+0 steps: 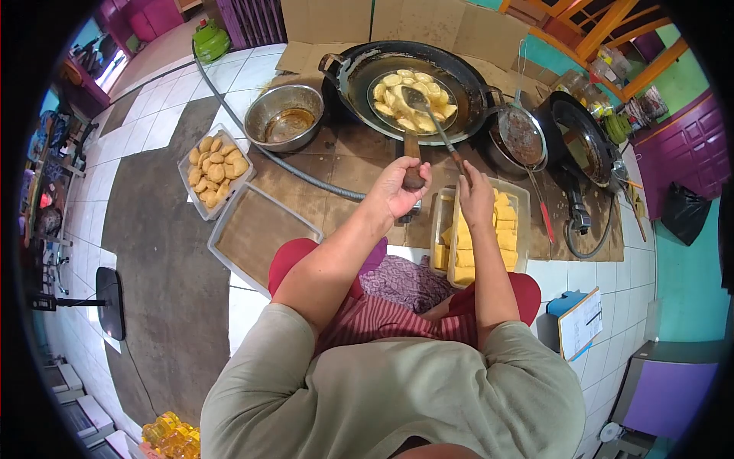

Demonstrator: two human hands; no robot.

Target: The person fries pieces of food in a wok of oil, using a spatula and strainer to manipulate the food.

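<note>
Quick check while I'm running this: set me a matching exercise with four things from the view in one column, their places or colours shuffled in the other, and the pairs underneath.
Column one
1. Steel bowl
2. Yellow rolls
3. Gas cylinder
4. Right hand

Column two
A. Green
B. On the handle of the ladle
C. Silver-coloured, beside the large wok
D. In clear plastic containers

Pairs: 1-C, 2-D, 3-A, 4-B

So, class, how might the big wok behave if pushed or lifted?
The big wok would probably feel heavy, being wide and holding oil and yellow pieces. That oil might slosh if pushed. Being rounded, the wok might also rock.
</note>
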